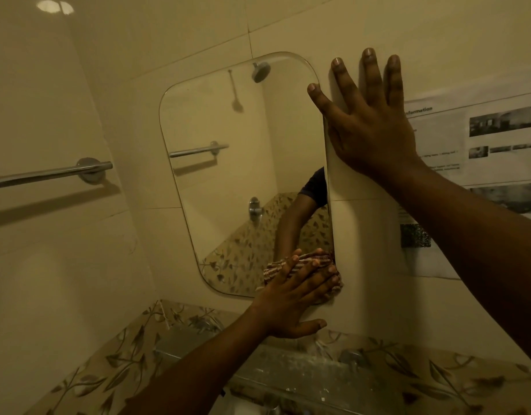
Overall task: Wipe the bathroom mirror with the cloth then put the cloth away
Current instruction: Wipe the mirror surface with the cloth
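Meanwhile, left hand [291, 301] presses cloth [337, 285] flat-fingered on mirror [228, 175] corner — right hand [372, 130] spread on wall [363, 235], beside paper notice [482, 139].

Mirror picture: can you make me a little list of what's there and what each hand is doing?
mirror: rounded corners, on the wall
cloth: striped, at the mirror's lower right corner
left hand: straight fingers press the cloth on the glass
right hand: flat, fingers spread, on the wall by the mirror's upper right edge
towel bar: on the wall left of the mirror
paper notice: on the wall right of the mirror
stage: wiping; cloth not yet put away
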The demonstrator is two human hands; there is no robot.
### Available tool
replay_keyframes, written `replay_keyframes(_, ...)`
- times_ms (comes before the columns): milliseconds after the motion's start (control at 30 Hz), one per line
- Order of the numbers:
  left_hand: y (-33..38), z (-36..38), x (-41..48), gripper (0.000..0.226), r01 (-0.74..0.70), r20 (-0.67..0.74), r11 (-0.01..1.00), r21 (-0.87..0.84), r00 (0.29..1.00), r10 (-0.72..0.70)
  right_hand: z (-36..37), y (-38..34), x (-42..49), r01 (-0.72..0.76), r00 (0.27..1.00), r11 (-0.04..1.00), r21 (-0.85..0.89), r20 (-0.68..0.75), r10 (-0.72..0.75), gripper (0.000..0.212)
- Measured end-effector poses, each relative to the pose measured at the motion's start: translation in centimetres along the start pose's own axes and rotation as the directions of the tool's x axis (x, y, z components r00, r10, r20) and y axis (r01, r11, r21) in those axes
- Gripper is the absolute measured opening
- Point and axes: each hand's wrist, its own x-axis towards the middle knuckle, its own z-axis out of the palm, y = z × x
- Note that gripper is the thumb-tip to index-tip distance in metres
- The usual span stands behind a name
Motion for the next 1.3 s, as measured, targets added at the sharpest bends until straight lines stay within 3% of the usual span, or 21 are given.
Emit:
replay_keyframes(433,0.2,1.4,-1.7,0.088,-0.103,0.067,0.993,0.06,0.993,0.099,0.0,0.1,0.0,0.002,1.0,1.0,0.008,0.011,-0.003,0.059)
replay_keyframes(567,-2.4,0.8,-1.2,0.077,-0.233,0.065,0.966,0.113,0.972,0.227,0.0,0.0,0.1,0.008,1.0,1.0,0.004,0.006,-0.009,0.059)
replay_keyframes(833,-7.0,-2.5,1.5,0.073,-0.249,0.011,0.956,0.158,0.968,0.25,0.1,0.1,0.1,0.009,1.0,1.0,-0.003,0.004,-0.009,0.06)
replay_keyframes(1033,-12.5,-6.4,4.5,0.076,-0.323,0.057,0.925,0.201,0.946,0.319,0.3,0.1,0.0,0.012,1.0,1.0,-0.004,-0.002,-0.012,0.06)
replay_keyframes(1300,-19.4,-12.2,9.0,0.081,-0.255,0.021,0.923,0.287,0.965,0.261,0.2,0.1,-0.1,0.019,1.0,1.0,-0.018,-0.008,-0.019,0.062)
